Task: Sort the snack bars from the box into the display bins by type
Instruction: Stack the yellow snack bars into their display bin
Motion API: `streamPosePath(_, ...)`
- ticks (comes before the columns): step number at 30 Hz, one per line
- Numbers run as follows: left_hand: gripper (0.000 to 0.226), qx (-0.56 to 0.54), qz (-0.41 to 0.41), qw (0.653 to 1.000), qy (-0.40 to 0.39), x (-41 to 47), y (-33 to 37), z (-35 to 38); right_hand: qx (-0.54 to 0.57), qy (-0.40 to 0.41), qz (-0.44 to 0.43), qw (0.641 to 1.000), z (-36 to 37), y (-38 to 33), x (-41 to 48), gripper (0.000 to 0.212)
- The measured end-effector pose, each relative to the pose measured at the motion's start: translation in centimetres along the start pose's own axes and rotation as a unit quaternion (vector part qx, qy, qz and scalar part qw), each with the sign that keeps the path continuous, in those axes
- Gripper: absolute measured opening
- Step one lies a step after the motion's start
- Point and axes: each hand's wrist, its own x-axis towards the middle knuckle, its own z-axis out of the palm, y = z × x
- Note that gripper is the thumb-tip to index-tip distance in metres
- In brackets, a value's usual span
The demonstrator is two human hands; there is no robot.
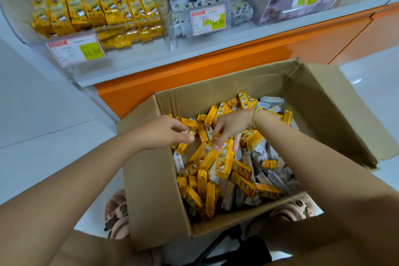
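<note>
While both hands work inside the box (pixel 216 88), the step in hand looks like gathering one type: picking yellow bars (pixel 207 155) out of the mixed heap. The right hand (pixel 231 127) reaches down over a loose bundle of them near the middle of the box, fingers (pixel 217 148) curled round the bundle. The left hand (pixel 164 134) sits at the left edge with fingers bent toward one yellow bar's end; whether it pinches the bar or only touches it, cannot tell. Grey bars (pixel 276 179) lie mixed in, mostly to the right and underneath. Next move, by my reckoning: close on the bundle so no grey bar rides along, lift clear of the box wall, then carry up and left to the yellow bin (pixel 163 17), not the grey bin (pixel 237 28) beside it. Hard to read: the shelf is blurred, so print on the price tags (pixel 75 49) and wrappers is mostly lost. A third bin (pixel 274 13) with purplish packs is cut off at the top. What lies deeper in the box is hidden by the forearms and the near wall.
</note>
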Motion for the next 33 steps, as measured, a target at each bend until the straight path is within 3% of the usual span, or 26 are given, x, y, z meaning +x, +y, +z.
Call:
streamPosePath(2, 0.043, -0.136, -0.006, 0.986, -0.093, -0.6, 0.9, 0.1, 0.072, 0.016, -0.08, 0.994, -2.1, -2.1, -2.3, 0.028)
streamPosePath(4, 0.025, -0.242, -0.013, 0.96, -0.138, -1.0, 1.4, 0.1, 0.123, 0.013, -0.14, 0.982, -3.5, -3.4, -4.2, 0.031)
streamPosePath(8, 0.038, -0.376, 0.005, 0.921, -0.105, -1.3, 1.2, -1.0, 0.105, 0.014, -0.229, 0.968, -5.0, -3.9, -6.1, 0.052)
streamPosePath(13, 0.051, -0.483, 0.04, 0.874, -0.039, -1.8, 1.7, -2.3, 0.187, 0.149, -0.247, 0.939, -5.4, -4.9, -7.1, 0.046)
streamPosePath(18, 0.049, -0.504, 0.069, 0.861, 0.015, -2.2, 2.7, -3.5, 0.183, 0.28, -0.237, 0.912, -5.3, -7.3, -7.8, 0.013)
streamPosePath(20, 0.044, -0.503, 0.079, 0.86, 0.037, -2.3, 3.1, -4.0, 0.184, 0.342, -0.247, 0.888, -5.0, -8.2, -7.7, 0.018)
streamPosePath(21, 0.043, -0.507, 0.081, 0.857, 0.046, -2.4, 3.3, -4.2, 0.199, 0.346, -0.256, 0.88, -4.9, -8.6, -7.8, 0.019)
streamPosePath(23, 0.045, -0.519, 0.085, 0.848, 0.064, -2.6, 3.5, -4.9, 0.246, 0.281, -0.291, 0.881, -5.0, -9.3, -8.2, 0.007)
streamPosePath(26, 0.045, -0.519, 0.093, 0.845, 0.093, -3.2, 3.4, -6.3, 0.292, 0.24, -0.316, 0.87, -5.4, -9.9, -8.7, 0.028)
streamPosePath(30, 0.038, -0.5, 0.117, 0.846, 0.147, -4.1, 3.6, -7.4, 0.336, 0.344, -0.316, 0.818, -5.4, -11.6, -7.8, 0.047)
streamPosePath(33, 0.038, -0.493, 0.129, 0.834, 0.209, -4.6, 3.8, -8.1, 0.326, 0.352, -0.344, 0.808, -5.7, -12.8, -7.5, 0.059)
